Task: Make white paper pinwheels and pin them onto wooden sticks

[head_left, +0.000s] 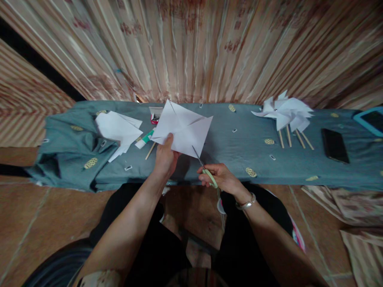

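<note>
A square sheet of white paper (182,125) is held over the cloth-covered table, with slits running in from its corners. My left hand (166,157) pinches its near left edge, thumb on top. In my right hand (220,175) is a pair of scissors (210,177) with light green handles. Their blades meet the sheet at its near right corner. Just left of the paper lie a glue stick (145,138) with a green band, a small red box (154,118) of tiny dark items, and a wooden stick (150,150) partly hidden by the sheet.
White cut paper (119,129) is piled at the left on the grey-green cloth (233,147). Several paper pinwheels (287,111) on sticks lie at the right. A black phone (334,145) and a blue-rimmed object (372,120) are farther right. Behind the table hangs a pleated curtain (191,52).
</note>
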`<state>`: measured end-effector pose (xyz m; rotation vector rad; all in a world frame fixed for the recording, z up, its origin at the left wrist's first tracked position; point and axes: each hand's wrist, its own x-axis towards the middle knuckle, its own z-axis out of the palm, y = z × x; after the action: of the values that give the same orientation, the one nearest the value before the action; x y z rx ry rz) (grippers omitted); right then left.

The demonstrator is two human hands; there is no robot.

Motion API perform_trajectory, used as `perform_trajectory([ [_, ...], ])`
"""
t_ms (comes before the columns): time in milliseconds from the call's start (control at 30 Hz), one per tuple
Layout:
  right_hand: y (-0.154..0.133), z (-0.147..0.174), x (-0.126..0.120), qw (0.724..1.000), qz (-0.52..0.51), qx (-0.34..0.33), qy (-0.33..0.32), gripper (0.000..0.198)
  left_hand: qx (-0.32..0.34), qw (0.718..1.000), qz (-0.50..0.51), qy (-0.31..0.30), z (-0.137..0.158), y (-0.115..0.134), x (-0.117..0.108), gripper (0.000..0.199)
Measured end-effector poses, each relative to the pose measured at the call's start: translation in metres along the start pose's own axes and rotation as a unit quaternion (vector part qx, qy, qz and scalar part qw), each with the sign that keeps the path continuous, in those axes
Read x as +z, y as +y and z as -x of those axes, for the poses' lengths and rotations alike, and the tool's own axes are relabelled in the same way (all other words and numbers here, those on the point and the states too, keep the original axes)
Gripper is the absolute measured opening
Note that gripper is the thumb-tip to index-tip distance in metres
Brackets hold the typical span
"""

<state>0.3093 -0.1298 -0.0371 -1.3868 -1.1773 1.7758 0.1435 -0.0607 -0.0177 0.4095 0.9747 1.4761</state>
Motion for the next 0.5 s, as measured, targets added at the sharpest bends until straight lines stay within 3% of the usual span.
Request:
perform_trajectory([
  [500,0.007,-0.0025,-0.0024,1.0,0.015,-0.011,0.003,0.047,0.008,1.0,0.008,-0.002,-0.003,-0.0019,-0.0018,0.015],
])
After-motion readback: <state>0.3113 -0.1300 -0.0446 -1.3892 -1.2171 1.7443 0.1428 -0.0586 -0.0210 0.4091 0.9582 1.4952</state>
